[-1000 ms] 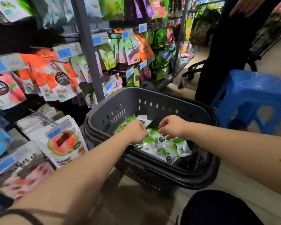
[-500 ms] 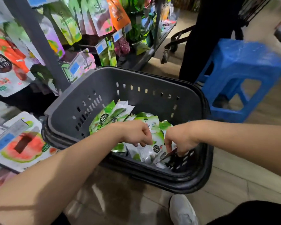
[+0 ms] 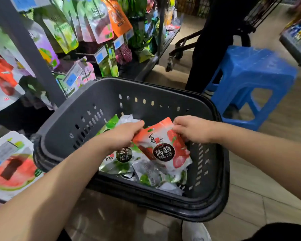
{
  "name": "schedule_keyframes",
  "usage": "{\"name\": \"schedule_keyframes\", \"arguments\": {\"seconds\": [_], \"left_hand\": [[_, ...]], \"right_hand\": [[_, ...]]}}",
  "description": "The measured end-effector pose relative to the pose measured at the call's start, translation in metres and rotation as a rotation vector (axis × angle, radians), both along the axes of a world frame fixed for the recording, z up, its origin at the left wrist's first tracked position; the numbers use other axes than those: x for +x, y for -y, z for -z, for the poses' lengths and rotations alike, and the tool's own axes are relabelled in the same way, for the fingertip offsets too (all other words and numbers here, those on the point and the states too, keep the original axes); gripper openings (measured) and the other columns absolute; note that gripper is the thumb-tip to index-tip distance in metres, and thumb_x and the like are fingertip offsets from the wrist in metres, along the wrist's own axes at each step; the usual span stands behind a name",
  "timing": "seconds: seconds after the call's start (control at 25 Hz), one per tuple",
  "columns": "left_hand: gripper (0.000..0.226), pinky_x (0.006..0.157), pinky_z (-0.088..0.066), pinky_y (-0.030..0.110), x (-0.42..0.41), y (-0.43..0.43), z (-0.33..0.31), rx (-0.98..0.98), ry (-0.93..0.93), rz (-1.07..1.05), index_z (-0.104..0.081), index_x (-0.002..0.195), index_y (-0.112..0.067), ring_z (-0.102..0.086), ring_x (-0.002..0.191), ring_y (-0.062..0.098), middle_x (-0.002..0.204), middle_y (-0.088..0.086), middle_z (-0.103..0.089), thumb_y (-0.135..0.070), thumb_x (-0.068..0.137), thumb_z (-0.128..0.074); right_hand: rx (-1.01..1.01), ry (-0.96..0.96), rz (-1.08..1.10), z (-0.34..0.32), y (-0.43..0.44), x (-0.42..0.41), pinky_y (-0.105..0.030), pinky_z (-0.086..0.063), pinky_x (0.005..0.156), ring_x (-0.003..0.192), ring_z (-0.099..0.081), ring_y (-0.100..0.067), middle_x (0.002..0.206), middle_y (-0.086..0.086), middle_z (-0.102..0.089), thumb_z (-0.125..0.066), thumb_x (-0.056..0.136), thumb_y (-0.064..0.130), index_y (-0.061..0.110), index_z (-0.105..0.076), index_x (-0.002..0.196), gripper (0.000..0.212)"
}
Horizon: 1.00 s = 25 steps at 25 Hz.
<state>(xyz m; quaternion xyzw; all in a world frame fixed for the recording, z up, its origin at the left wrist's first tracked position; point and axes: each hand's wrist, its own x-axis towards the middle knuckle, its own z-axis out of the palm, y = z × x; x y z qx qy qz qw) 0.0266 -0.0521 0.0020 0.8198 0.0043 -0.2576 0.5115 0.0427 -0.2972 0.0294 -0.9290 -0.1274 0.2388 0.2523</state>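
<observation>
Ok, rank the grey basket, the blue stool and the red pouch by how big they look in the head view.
1. grey basket
2. blue stool, though it stands farther back
3. red pouch

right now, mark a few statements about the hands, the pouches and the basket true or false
1. The left hand and the right hand both hold the red pouch. True.
2. The grey basket has nothing in it. False: green pouches lie inside it.
3. A blue stool stands beyond the basket. True.
4. The red pouch lies on the blue stool. False: it is held over the green pouches in the basket.
</observation>
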Motion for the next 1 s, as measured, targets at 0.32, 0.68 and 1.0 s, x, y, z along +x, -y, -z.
{"name": "schedule_keyframes", "arguments": {"seconds": [0.32,0.68,1.0], "left_hand": [[0.062,0.103,-0.052,0.04,-0.012,-0.022,0.003,-0.324,-0.039,-0.21,-0.064,0.128,-0.032,-0.07,0.112,0.016,0.122,-0.008,-0.074,-0.074,0.082,-0.066],[0.032,0.104,-0.053,0.05,-0.014,-0.04,-0.008,-0.495,-0.066,-0.383,-0.075,0.118,-0.009,-0.075,0.105,0.031,0.113,0.013,-0.078,-0.028,0.093,-0.073],[0.019,0.095,-0.059,0.052,-0.006,-0.05,-0.003,-0.391,0.146,-0.553,-0.075,0.112,-0.017,-0.078,0.095,0.027,0.103,0.004,-0.081,-0.021,0.094,-0.075]], "right_hand": [[0.852,-0.303,0.394,-0.016,-0.043,0.008,-0.041,-0.059,0.076,0.076,-0.067,-0.026,0.088,-0.016,-0.067,-0.041,0.11,0.019,0.009,-0.058,0.094,0.025],[1.05,-0.28,0.579,-0.013,-0.085,0.027,-0.031,-0.061,0.056,0.069,-0.064,-0.021,0.09,-0.018,-0.065,-0.052,0.106,0.016,0.001,-0.064,0.105,0.019],[-0.488,-0.17,-0.072,0.097,-0.063,0.015,-0.032,-0.056,0.063,0.07,-0.065,-0.024,0.077,-0.008,-0.065,-0.065,0.095,0.028,0.009,-0.06,0.085,0.022]]}}
